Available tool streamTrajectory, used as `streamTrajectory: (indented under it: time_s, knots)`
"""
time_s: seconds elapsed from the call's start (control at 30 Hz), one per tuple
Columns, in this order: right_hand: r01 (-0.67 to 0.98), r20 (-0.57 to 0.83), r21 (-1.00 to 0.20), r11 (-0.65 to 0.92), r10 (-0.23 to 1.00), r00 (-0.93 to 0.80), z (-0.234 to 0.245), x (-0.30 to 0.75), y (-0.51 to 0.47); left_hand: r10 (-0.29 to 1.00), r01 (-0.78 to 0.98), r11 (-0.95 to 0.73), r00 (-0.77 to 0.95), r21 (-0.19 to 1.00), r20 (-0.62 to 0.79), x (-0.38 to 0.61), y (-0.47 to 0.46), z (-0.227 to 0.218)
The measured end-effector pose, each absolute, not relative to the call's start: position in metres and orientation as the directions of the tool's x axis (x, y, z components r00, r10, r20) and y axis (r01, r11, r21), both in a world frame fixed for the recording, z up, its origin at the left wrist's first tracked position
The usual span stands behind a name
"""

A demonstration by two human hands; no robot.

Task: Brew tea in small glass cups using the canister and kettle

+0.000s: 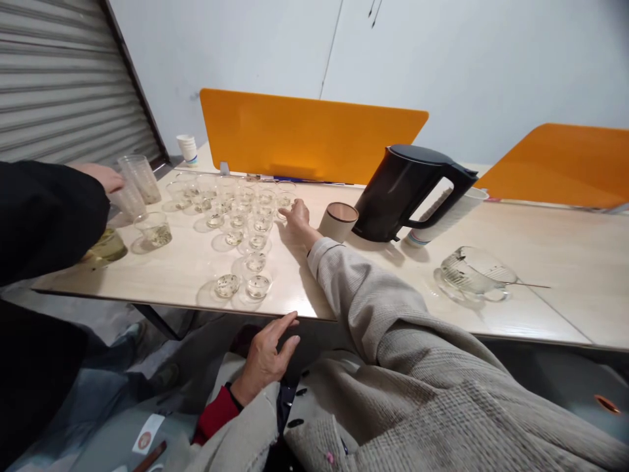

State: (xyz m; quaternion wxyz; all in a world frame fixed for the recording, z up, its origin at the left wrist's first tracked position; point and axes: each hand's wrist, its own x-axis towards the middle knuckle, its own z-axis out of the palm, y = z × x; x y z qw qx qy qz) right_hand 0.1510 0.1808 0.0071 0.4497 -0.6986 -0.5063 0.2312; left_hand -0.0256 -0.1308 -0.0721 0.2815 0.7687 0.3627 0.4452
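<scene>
My right hand (297, 219) reaches across the table to the rightmost back cup of a group, a small clear plastic cup (285, 195). Its fingers are closed at the near side of that cup. Several similar cups stand to its left and nearer me, each with a little pale liquid and dark flecks, such as the front cup (258, 286). Next to my right wrist stands a beige cylindrical cup (339, 221) with a brown inside. My left hand (269, 351) is in front of the table edge, holding nothing, its fingers apart.
A black electric kettle (405, 190), stacked paper cups (445, 216) and a glass pitcher (474, 272) with a thin rod stand to the right. At left, another person's hand (101, 176) is by stacked clear cups (140, 177). An orange divider (309, 137) lines the back.
</scene>
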Motion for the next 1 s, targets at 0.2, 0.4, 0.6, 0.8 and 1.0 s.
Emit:
streamTrajectory:
  time_s: [0.2,0.4,0.6,0.8,1.0]
  knots:
    - [0.534,0.084,-0.833,-0.146,0.921,0.381,0.021,0.147,0.158,0.82,0.307,-0.556,0.357,0.772,0.448,-0.025,-0.13,-0.068]
    - [0.604,0.186,-0.797,0.008,0.954,0.233,0.031,0.155,0.099,0.779,0.264,-0.6,0.408,0.755,0.476,-0.02,-0.131,-0.059]
    - [0.571,0.483,-0.743,0.349,0.87,0.097,0.061,0.226,0.011,0.698,0.23,-0.698,0.426,0.678,0.575,-0.008,-0.136,-0.046]
    - [0.874,0.692,-0.486,0.01,0.615,0.378,0.111,0.368,-0.037,0.639,0.189,-0.752,0.447,0.632,0.626,0.012,-0.135,-0.029]
    - [0.892,0.688,-0.35,-0.287,0.567,0.453,0.123,0.467,-0.029,0.592,0.216,-0.798,0.453,0.562,0.667,0.043,-0.12,-0.022]
